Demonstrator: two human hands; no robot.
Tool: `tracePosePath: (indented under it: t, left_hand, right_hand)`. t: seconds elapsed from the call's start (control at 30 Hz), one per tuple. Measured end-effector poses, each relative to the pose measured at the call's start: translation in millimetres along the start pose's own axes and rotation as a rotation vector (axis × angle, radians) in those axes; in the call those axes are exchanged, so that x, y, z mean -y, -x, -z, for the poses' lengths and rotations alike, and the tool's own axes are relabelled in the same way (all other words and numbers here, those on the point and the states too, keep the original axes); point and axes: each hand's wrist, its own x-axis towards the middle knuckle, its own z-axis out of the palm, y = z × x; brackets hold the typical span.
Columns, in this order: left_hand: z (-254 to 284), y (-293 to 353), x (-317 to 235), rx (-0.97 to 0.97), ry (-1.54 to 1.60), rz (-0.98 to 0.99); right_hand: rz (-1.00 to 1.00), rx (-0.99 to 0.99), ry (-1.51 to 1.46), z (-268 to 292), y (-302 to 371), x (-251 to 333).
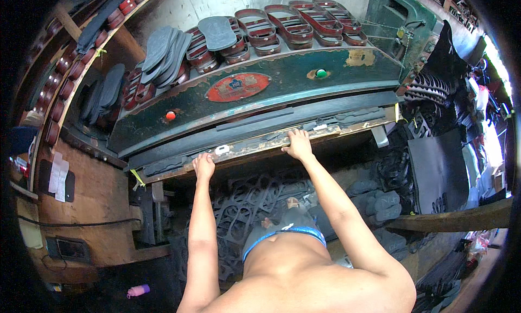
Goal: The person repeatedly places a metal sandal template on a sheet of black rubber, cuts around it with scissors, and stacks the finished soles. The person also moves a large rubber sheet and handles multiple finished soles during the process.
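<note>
Both of my arms reach forward to a long worn wooden board (255,148) along the front of a green machine (293,77). My left hand (203,167) is closed over the board's front edge, fingers curled on top, close to a small white oval piece (222,149). Further right, my right hand (298,145) grips the same edge with its fingers over the top. Dark rubbery strips (358,116) lie along the board behind the hands. A flat dark strip (254,119) rests on the ledge beneath the machine's front beam.
Red sole-shaped cutting dies (287,26) and grey sole pieces (168,55) stand on the machine's top. The front carries a red button (170,115) and a green button (321,73). Cut-out sheet scraps (244,202) cover the floor. A wooden beam (456,219) juts in at right.
</note>
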Motion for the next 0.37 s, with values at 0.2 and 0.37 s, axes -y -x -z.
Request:
tracePosePath:
  t: [0.2,0.37]
  left_hand:
    - [3,9,-2,0.042,-0.039,0.021]
    - [2,50,10,0.143,-0.018,0.089]
  right_hand:
    - [0.050,-0.067,0.001,-4,11,-4]
    - [0.090,0.138,-0.120,-1,35,-12]
